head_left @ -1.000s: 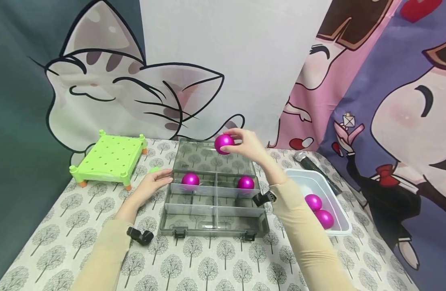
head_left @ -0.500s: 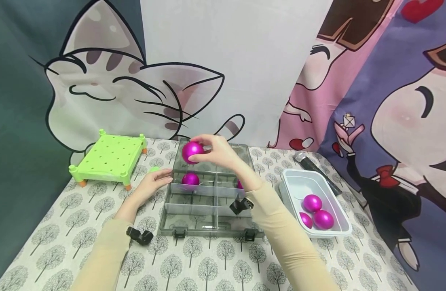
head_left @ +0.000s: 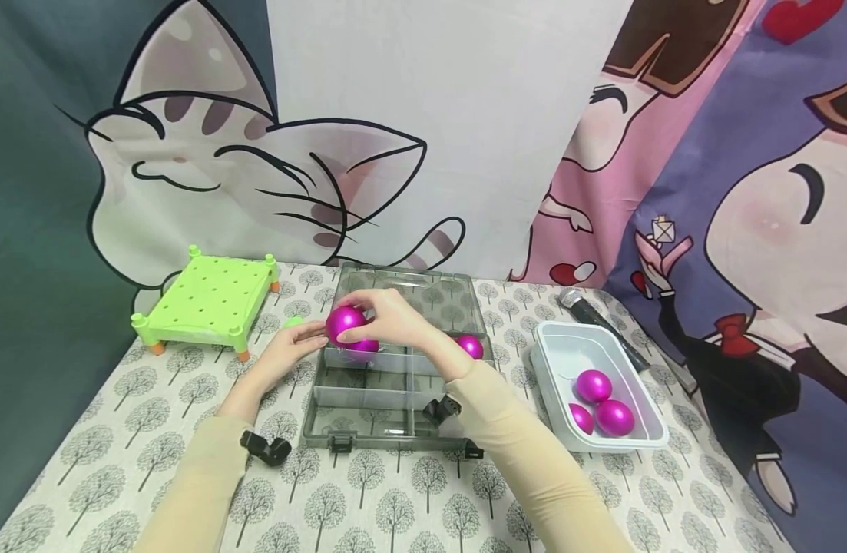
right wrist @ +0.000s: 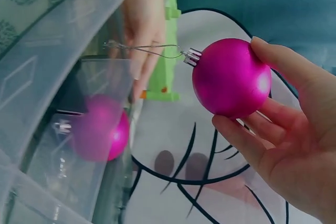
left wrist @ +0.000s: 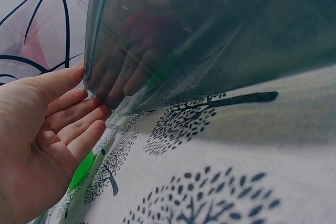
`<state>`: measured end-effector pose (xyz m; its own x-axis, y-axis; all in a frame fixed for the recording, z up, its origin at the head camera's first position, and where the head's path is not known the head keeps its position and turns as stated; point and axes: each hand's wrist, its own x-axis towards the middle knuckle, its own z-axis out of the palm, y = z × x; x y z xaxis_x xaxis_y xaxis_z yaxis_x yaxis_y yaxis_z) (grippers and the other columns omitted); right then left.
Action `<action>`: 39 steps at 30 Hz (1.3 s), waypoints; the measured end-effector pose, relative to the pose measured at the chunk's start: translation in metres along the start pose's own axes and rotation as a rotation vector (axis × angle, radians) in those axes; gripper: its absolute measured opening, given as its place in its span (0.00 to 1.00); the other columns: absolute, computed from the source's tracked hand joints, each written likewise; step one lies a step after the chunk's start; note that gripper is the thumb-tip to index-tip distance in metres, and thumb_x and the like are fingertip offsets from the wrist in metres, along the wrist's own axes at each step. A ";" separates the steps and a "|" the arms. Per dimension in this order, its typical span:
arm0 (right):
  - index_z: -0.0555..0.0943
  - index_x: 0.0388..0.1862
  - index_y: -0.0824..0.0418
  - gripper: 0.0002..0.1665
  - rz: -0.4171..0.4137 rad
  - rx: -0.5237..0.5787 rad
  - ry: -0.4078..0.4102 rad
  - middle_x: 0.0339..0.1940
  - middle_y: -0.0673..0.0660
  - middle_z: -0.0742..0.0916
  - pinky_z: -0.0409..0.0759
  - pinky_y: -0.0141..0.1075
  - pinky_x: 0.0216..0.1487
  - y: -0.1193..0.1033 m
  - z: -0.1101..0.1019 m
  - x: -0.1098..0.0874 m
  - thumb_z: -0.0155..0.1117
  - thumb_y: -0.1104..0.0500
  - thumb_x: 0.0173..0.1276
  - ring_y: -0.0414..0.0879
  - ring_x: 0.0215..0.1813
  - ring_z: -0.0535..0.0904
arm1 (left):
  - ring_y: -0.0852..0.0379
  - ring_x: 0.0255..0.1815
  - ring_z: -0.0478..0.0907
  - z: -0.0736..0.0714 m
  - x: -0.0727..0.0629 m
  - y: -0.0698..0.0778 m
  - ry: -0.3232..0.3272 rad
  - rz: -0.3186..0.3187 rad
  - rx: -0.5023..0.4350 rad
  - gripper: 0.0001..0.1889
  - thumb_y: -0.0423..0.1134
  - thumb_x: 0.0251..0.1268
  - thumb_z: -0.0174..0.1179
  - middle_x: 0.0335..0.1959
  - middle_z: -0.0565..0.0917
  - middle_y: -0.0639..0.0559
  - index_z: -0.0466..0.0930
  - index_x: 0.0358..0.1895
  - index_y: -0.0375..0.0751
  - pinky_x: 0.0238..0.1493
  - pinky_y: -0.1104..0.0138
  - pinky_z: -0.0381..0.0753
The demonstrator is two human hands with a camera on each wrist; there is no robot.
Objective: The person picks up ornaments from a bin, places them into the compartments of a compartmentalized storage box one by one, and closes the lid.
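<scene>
Fingers (right wrist: 239, 136) of your right hand (head_left: 390, 316) pinched a magenta bauble (head_left: 344, 319) above the box's (head_left: 398, 443) far-left compartment (head_left: 394, 362); your left hand (head_left: 292, 353), fingers extended, touched the side. Hasty lowering risked knocking the second bauble (right wrist: 104, 136) beneath, or snagging the wire loop (right wrist: 157, 46).

Left sleeve (head_left: 195, 480) and right sleeve (head_left: 534, 453): long, plain, pale beige. Left wrist camera (head_left: 266, 448) and right wrist camera (head_left: 441, 410): black, compact.

A perforated light-green stand (head_left: 205, 297) with orange feet sits at the left of a tree-patterned tablecloth (head_left: 395, 480), a black microphone (head_left: 596, 318) with a silver head lies slantwise at the right, and a printed backdrop (head_left: 464, 115) behind shows a cartoon cat (head_left: 167, 203) at left and cartoon figures (head_left: 762, 200) at right.
</scene>
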<state>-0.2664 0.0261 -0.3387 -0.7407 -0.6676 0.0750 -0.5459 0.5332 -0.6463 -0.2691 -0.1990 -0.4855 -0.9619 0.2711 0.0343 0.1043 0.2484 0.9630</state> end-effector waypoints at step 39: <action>0.80 0.58 0.59 0.31 0.012 -0.342 -0.245 0.52 0.53 0.87 0.80 0.21 0.42 0.009 0.048 0.002 0.77 0.54 0.55 0.42 0.48 0.84 | 0.35 0.70 0.66 0.001 -0.003 0.006 -0.005 -0.027 0.011 0.30 0.43 0.73 0.55 0.71 0.66 0.31 0.61 0.71 0.29 0.71 0.48 0.67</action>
<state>-0.2542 0.0044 -0.3807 -0.6557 -0.7418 -0.1403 -0.6666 0.6561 -0.3538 -0.2658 -0.1976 -0.4795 -0.9633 0.2685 0.0067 0.0808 0.2662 0.9605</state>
